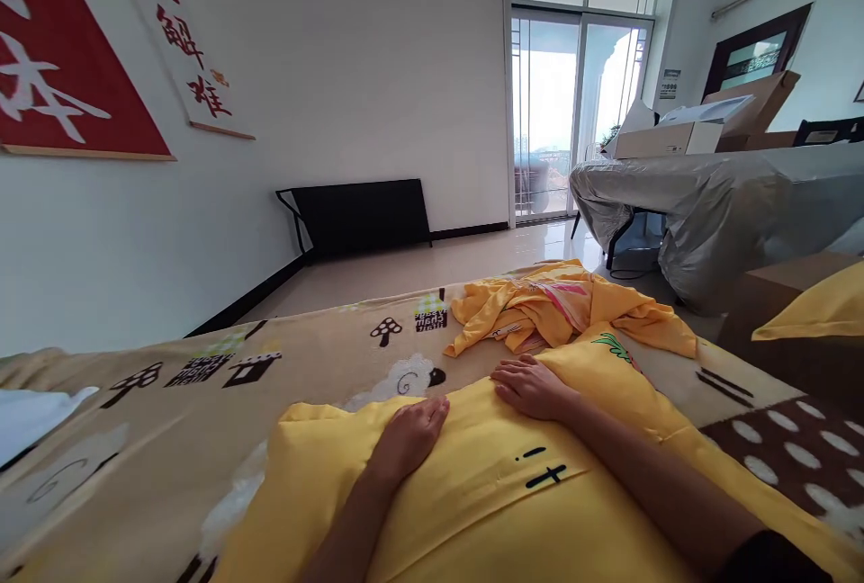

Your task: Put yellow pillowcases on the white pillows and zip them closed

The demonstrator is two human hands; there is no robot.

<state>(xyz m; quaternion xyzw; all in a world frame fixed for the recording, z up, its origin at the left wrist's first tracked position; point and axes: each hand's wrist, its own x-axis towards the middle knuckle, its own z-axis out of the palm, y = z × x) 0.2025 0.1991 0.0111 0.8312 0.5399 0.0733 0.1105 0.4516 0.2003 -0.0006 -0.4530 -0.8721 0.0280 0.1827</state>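
A yellow pillow with dark printed marks lies across the bed in front of me. My left hand rests palm down on its upper part, fingers close together and only partly visible. Farther right, my right hand lies flat near the pillow's far edge with its fingers stretched out. Neither hand appears to grip the fabric. Just beyond the right hand is a crumpled heap of orange-yellow cloth with pink print. Under everything spreads a beige blanket patterned with sheep, mushrooms and houses.
White cloth lies at the left edge. Another yellow piece of fabric sits on a brown box at right. Behind it stands a plastic-covered table bearing cartons. A black folded panel leans against the far wall.
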